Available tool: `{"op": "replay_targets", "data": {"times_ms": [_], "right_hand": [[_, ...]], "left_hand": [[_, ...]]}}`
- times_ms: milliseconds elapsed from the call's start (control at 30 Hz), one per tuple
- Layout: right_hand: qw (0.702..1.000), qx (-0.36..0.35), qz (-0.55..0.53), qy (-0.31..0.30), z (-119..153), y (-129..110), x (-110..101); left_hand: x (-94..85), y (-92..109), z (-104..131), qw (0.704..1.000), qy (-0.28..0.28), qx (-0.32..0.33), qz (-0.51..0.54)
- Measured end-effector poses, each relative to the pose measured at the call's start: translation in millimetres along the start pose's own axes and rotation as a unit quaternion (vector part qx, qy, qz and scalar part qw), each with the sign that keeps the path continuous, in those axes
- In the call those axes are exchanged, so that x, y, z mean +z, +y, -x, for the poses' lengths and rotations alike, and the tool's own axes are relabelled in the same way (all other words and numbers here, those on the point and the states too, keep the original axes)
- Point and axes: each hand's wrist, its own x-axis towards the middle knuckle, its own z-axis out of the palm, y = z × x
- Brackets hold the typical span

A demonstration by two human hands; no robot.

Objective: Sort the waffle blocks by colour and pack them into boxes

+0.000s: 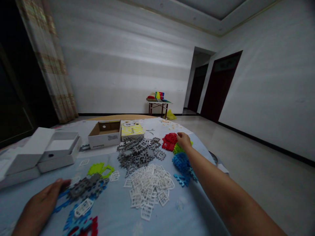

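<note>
My right hand [184, 141] reaches far out to the right edge of a pile of red interlocking plastic pieces [169, 141]. Its fingers look bent together at the pile, and what lies between them is hidden. Lime green pieces [177, 148] and blue pieces [181, 164] sit just below that hand. At the lower left, my left hand [43, 205] rests beside a mixed heap, fingers stretched out towards dark grey pieces [85, 187]. Blue pieces [76, 219], a white window-shaped piece [84, 207] and red pieces [93, 226] also lie in this heap.
White lattice pieces [150, 185] are heaped mid-table, below a large grey pile [137, 154]. Behind stand an open cardboard box [105, 140], a yellow box [133, 131] and an opened white box [59, 159]. The table's right edge [209, 196] runs beneath my right arm.
</note>
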Motion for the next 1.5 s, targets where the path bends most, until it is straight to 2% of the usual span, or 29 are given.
{"op": "replay_targets", "data": {"times_ms": [100, 200, 300, 400, 467, 667, 800, 867, 967, 1100, 1200, 1333, 1433, 1500], "right_hand": [[0.996, -0.056, -0.025, -0.059, 25, -16, 16], [0.983, -0.109, -0.055, -0.136, 60, -40, 35], [0.952, -0.185, -0.075, -0.23, 103, -67, 52], [0.901, -0.281, -0.061, -0.324, 147, -89, 66], [0.872, -0.32, -0.057, -0.365, 172, -102, 75], [0.805, -0.432, -0.019, -0.407, 215, -139, 104], [0.738, -0.526, 0.014, -0.423, 228, -160, 123], [0.722, -0.546, 0.027, -0.423, 231, -164, 129], [0.724, -0.551, 0.048, -0.412, 233, -162, 133], [0.755, -0.521, 0.064, -0.393, 236, -158, 130], [0.774, -0.497, 0.046, -0.388, 234, -157, 120], [0.815, -0.456, -0.016, -0.358, 214, -151, 90], [0.855, -0.401, -0.023, -0.327, 188, -134, 58], [0.868, -0.373, -0.015, -0.329, 172, -120, 39]], "left_hand": [[-10.6, 24, 15, 0.999, -0.038, -0.023, 0.024], [-14.5, 43, 26, 0.997, -0.032, -0.031, 0.057], [-11.2, 46, 29, 0.997, -0.022, -0.037, 0.063], [-6.9, 40, 28, 0.997, -0.012, -0.04, 0.063], [-5.1, 36, 27, 0.997, -0.009, -0.035, 0.067], [-3.2, 34, 28, 0.997, -0.004, -0.023, 0.079], [-3.2, 34, 28, 0.997, 0.001, -0.022, 0.079], [-2.8, 33, 28, 0.997, 0.002, -0.021, 0.079], [-1.8, 32, 28, 0.997, 0.003, -0.019, 0.081], [-0.9, 31, 27, 0.996, 0.004, -0.017, 0.083], [-0.7, 31, 27, 0.996, 0.002, -0.015, 0.084], [-0.5, 29, 28, 0.997, 0.001, -0.015, 0.081], [-0.4, 29, 28, 0.997, 0.002, -0.015, 0.081], [-0.3, 30, 28, 0.996, 0.004, -0.016, 0.082]]}}
